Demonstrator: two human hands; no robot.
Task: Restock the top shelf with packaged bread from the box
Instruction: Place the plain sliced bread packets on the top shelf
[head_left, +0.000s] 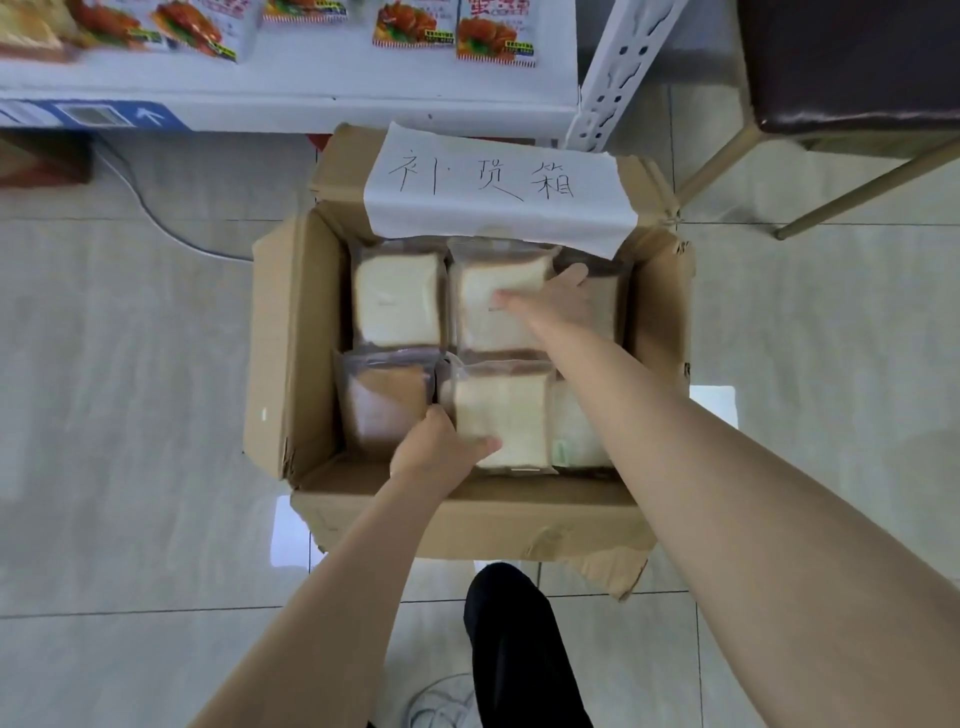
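Tiled floor (130, 415), open box (291, 338) by the shelf (311, 104). Step, as we judge it: pick-up — both hands are in the box. Left hand (441, 449) pinches the near pack (506, 415), thumb on its face, fingers tucked down its left edge. Right hand (563, 301) clasps the far pack (478, 327) — blurred, fingertips hidden. Next: lift both straight up, clear the box, raise to the shelf. We cannot tell whether this is the top shelf; right-side packs (579, 436) are partly covered.
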